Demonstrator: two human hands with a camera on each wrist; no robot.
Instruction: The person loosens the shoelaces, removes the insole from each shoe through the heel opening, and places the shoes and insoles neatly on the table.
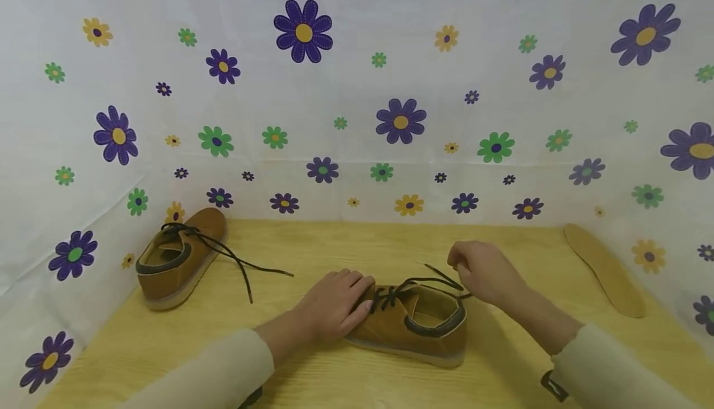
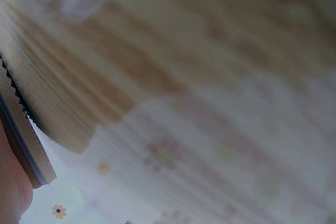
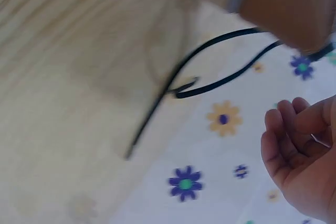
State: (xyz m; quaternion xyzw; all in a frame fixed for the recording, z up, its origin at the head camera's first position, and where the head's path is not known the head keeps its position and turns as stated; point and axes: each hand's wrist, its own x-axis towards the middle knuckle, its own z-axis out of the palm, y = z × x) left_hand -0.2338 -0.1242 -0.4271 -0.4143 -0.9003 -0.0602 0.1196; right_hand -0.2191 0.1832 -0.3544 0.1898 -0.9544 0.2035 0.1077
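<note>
A brown leather shoe with black laces sits on the wooden table, its toe to the left. My left hand grips the toe, fingers over the top and thumb on the near side. Past the heel, my right hand hovers with loosely curled fingers that hold nothing. In the right wrist view the dark lace dangles apart from the right hand. The left wrist view catches the ridged sole edge beside part of the left hand; the rest there is blurred.
Another brown shoe stands at the back left, its untied laces trailing right onto the table. A tan insole lies near the right edge. Flower-patterned white sheeting walls off the back and sides.
</note>
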